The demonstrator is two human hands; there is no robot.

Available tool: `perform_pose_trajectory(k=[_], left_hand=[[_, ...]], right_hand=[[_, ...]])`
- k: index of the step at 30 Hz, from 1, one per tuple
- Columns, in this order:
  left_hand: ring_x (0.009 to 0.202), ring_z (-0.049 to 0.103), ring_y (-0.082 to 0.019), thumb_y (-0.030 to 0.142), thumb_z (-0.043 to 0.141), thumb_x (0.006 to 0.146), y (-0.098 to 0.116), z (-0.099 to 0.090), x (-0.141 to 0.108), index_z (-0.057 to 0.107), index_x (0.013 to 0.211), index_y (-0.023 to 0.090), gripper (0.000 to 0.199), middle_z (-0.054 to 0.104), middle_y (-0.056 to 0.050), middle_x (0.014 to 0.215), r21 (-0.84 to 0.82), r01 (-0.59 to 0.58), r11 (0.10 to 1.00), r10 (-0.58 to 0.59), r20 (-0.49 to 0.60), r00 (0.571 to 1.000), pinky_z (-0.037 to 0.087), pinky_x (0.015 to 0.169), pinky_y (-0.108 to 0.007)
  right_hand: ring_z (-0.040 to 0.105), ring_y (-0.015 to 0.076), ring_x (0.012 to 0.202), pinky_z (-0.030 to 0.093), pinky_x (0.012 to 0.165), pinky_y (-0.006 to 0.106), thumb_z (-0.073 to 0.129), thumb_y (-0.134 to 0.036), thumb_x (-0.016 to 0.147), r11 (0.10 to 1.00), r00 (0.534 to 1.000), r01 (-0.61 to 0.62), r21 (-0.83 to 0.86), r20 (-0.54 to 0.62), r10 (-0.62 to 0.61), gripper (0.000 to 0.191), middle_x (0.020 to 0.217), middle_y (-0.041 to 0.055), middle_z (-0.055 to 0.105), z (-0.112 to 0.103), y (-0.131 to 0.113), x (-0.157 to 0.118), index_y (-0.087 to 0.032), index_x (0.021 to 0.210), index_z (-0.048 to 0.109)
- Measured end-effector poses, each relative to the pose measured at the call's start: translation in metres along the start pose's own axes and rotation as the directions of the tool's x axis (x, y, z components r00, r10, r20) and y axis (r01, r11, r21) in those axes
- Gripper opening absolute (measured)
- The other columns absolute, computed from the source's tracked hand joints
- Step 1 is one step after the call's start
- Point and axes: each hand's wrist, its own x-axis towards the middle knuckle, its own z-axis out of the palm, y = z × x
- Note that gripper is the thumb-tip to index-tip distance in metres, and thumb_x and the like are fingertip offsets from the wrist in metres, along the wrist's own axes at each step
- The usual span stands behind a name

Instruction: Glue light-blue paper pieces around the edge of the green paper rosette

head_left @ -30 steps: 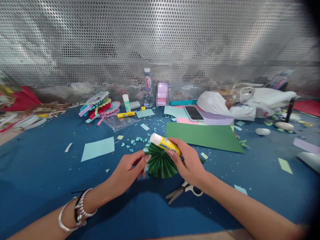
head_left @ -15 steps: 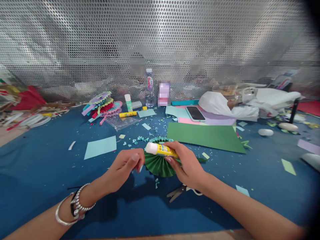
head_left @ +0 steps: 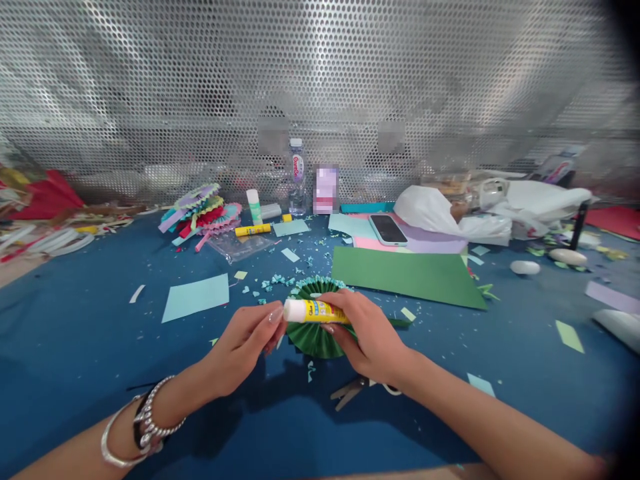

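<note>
Perforated metal backs a blue tabletop strewn with paper scraps. Wrapped in the right hand, the yellow glue stick should be light, stiff and smooth, best held round its barrel. The left hand has its fingers bunched at the white cap; whether they grip it, I cannot tell. Beneath, the green pleated rosette looks crushable, safest by its rim. Scissors lie just nearer than the right hand, green card beyond it.

Over the green fan the right hand grips a glue stick, its cap at the left hand's fingers, with scissors on the worktop at the fan's near side.
</note>
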Motion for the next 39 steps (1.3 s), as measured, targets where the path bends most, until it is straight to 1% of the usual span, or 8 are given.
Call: perform_pose_trajectory(k=[5, 13, 16, 20, 26, 29, 34, 39], left_hand=[[0.050, 0.040, -0.009, 0.038, 0.025, 0.093, -0.002, 0.000, 0.000, 0.044, 0.062, 0.017, 0.041, 0.045, 0.004, 0.055, 0.046, -0.011, 0.999, 0.010, 0.013, 1.000, 0.032, 0.051, -0.021], [0.051, 0.042, -0.009, 0.038, 0.027, 0.093, -0.001, 0.001, -0.002, 0.046, 0.064, 0.018, 0.039, 0.045, 0.004, 0.055, -0.021, 0.038, 0.999, -0.038, 0.007, 0.999, 0.034, 0.052, -0.022], [0.048, 0.034, -0.009, 0.040, 0.029, 0.092, -0.004, 0.001, -0.003, 0.040, 0.062, 0.019, 0.038, 0.038, 0.005, 0.052, -0.054, 0.044, 0.998, -0.048, -0.078, 0.996, 0.028, 0.048, -0.023], [0.047, 0.023, -0.010, 0.041, 0.027, 0.092, -0.005, 0.001, -0.003, 0.029, 0.061, 0.020, 0.038, 0.027, 0.006, 0.053, -0.103, 0.008, 0.995, -0.029, -0.198, 0.980, 0.023, 0.045, -0.024], [0.048, 0.025, -0.009, 0.041, 0.028, 0.092, -0.006, 0.005, -0.001, 0.036, 0.064, 0.019, 0.036, 0.030, 0.006, 0.055, -0.024, 0.067, 0.997, -0.070, -0.166, 0.984, 0.022, 0.045, -0.022], [0.049, 0.027, -0.008, 0.040, 0.030, 0.092, -0.010, 0.007, -0.001, 0.040, 0.066, 0.018, 0.035, 0.032, 0.005, 0.056, -0.004, 0.070, 0.998, -0.070, -0.173, 0.983, 0.023, 0.046, -0.022], [0.047, 0.026, -0.008, 0.040, 0.032, 0.091, -0.012, 0.008, -0.001, 0.038, 0.065, 0.019, 0.033, 0.030, 0.006, 0.053, 0.058, 0.076, 0.995, -0.064, -0.198, 0.978, 0.022, 0.044, -0.021], [0.045, 0.027, -0.007, 0.038, 0.032, 0.090, -0.005, 0.008, -0.001, 0.036, 0.065, 0.019, 0.032, 0.030, 0.007, 0.052, 0.160, 0.077, 0.984, -0.043, -0.208, 0.977, 0.022, 0.043, -0.020]], right_hand=[[0.050, 0.0184, 0.083, 0.041, 0.071, 0.032, 0.044, -0.023, 0.087, 1.000, 1.000, 0.005, -0.002, -0.001, -0.005, 0.030, 0.099, 0.0080, 0.057, 0.001, 0.000, 0.000, -0.019, 0.116, 0.038], [0.049, 0.0178, 0.080, 0.040, 0.070, 0.032, 0.043, -0.023, 0.088, 1.000, 1.000, 0.002, -0.017, 0.004, -0.002, 0.030, 0.099, 0.0081, 0.056, 0.001, 0.001, 0.000, -0.019, 0.117, 0.037], [0.049, 0.0180, 0.080, 0.040, 0.069, 0.033, 0.043, -0.023, 0.088, 0.999, 1.000, 0.004, -0.035, -0.005, -0.004, 0.030, 0.098, 0.0076, 0.057, 0.000, 0.001, 0.000, -0.019, 0.117, 0.037], [0.050, 0.0184, 0.080, 0.040, 0.068, 0.032, 0.044, -0.023, 0.088, 0.999, 1.000, -0.003, -0.053, -0.026, 0.001, 0.030, 0.095, 0.0075, 0.057, 0.000, -0.001, 0.000, -0.019, 0.117, 0.037], [0.051, 0.0197, 0.081, 0.040, 0.068, 0.033, 0.043, -0.023, 0.088, 0.998, 1.000, -0.002, -0.059, -0.009, 0.001, 0.029, 0.096, 0.0086, 0.057, 0.001, 0.000, 0.000, -0.019, 0.116, 0.038], [0.051, 0.0195, 0.082, 0.040, 0.069, 0.033, 0.043, -0.023, 0.088, 0.998, 1.000, -0.003, -0.058, -0.004, 0.002, 0.029, 0.098, 0.0086, 0.057, 0.002, 0.001, 0.000, -0.019, 0.116, 0.038], [0.051, 0.0198, 0.082, 0.040, 0.070, 0.033, 0.043, -0.023, 0.087, 0.999, 1.000, -0.005, -0.051, 0.005, 0.005, 0.029, 0.099, 0.0092, 0.058, 0.003, 0.000, 0.000, -0.019, 0.116, 0.038], [0.052, 0.0204, 0.083, 0.040, 0.071, 0.034, 0.042, -0.022, 0.087, 0.999, 1.000, -0.015, -0.045, 0.022, 0.016, 0.029, 0.099, 0.0098, 0.057, 0.002, -0.001, 0.000, -0.019, 0.116, 0.039]])
